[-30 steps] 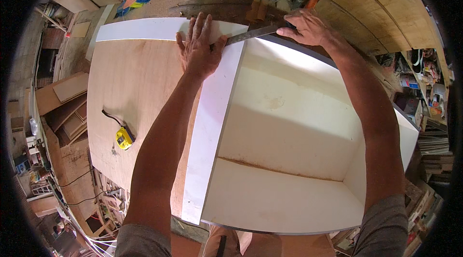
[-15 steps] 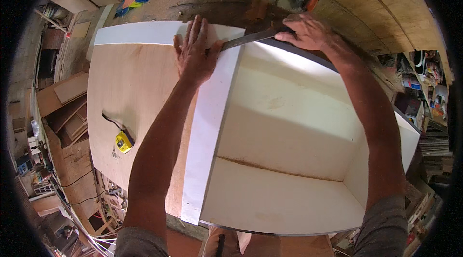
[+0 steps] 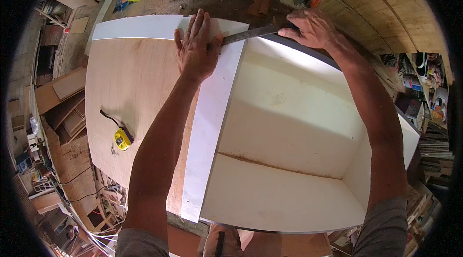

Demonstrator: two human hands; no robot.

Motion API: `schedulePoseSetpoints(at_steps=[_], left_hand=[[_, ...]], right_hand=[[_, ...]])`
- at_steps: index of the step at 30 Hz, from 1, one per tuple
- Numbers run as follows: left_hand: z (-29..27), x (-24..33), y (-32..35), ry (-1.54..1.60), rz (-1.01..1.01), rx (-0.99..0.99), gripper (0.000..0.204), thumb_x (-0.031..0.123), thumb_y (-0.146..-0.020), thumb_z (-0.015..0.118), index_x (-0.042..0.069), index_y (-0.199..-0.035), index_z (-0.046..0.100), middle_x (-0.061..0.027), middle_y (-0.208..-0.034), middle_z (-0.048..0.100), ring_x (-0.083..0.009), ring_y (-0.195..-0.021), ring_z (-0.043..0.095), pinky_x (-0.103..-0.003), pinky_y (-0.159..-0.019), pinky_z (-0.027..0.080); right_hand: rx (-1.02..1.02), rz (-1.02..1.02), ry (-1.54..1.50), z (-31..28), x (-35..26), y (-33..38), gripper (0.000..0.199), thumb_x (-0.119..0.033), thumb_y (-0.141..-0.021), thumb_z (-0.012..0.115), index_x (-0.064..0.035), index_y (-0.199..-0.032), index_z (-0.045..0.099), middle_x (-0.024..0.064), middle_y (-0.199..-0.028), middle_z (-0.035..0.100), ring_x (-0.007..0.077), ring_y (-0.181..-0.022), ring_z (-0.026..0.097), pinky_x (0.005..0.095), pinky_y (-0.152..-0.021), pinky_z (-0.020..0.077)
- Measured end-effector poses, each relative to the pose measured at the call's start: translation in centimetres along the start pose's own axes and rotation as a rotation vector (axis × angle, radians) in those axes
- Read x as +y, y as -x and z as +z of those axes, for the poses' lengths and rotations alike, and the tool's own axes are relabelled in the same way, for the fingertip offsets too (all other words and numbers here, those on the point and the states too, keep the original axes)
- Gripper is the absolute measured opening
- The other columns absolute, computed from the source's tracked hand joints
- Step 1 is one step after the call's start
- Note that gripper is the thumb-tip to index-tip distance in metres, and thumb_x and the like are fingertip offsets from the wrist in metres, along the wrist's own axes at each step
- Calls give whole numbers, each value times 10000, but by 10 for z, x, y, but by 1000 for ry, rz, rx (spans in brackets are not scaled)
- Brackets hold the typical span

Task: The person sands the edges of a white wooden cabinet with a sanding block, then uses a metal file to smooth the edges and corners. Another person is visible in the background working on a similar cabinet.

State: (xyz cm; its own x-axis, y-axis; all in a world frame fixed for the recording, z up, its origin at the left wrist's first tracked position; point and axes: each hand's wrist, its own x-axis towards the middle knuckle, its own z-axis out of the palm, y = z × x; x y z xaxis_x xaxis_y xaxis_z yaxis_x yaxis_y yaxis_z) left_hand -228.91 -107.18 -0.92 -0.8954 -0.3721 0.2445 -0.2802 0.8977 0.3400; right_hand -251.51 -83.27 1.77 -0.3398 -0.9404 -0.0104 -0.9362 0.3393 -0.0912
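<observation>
My right hand (image 3: 312,28) is closed around the dark handle of a long, flat, file-like metal tool (image 3: 255,32). The tool's blade lies slanted across the far corner of a white strip (image 3: 205,136), its tip by my left thumb. Flat on the white border, fingers stretched and spread, my left hand (image 3: 197,47) presses next to that tip. The strip edges a plywood panel (image 3: 137,78), and another white strip (image 3: 135,26) runs along the panel's far side. Right of them is an open, white-lined cabinet box (image 3: 289,204).
A yellow tape measure (image 3: 123,139) with a black strap lies on the plywood. Board offcuts (image 3: 67,88) are piled at the left. A large curved plywood sheet (image 3: 386,11) stands at the far right, with cluttered shelves (image 3: 429,83) beyond it.
The view has shifted slightly. Both hands and the metal tool keep nearly the same places against the white strip.
</observation>
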Motion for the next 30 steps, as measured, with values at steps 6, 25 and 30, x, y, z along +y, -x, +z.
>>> schedulePoseSetpoints(at_steps=[6, 25, 30], left_hand=[[1, 4, 0, 1, 20, 7, 592, 364, -994, 497, 132, -1527, 383, -55, -1617, 312, -229, -1503, 255, -544, -1218, 64], [5, -7, -3, -84, 85, 27, 516, 287, -1028, 405, 121, -1517, 401, -72, -1612, 320, -239, -1500, 264, -547, -1213, 81], [4, -3, 0, 45, 54, 44, 489, 253, -1036, 380, 136, -1509, 419, -42, -1597, 354, -224, -1490, 290, -528, -1220, 95]], right_hand=[[-6, -4, 32, -1, 2, -5, 670, -665, -937, 486, -19, -882, 657, 178, -855, 672, 373, -871, 671, 488, -787, 533], [1, 65, 8, 0, -16, -3, 714, -711, -920, 466, -50, -1040, 708, 187, -922, 690, 377, -915, 672, 503, -834, 526], [42, 0, 43, 4, -17, -2, 660, -651, -919, 532, -9, -912, 682, 157, -831, 657, 382, -823, 654, 481, -744, 526]])
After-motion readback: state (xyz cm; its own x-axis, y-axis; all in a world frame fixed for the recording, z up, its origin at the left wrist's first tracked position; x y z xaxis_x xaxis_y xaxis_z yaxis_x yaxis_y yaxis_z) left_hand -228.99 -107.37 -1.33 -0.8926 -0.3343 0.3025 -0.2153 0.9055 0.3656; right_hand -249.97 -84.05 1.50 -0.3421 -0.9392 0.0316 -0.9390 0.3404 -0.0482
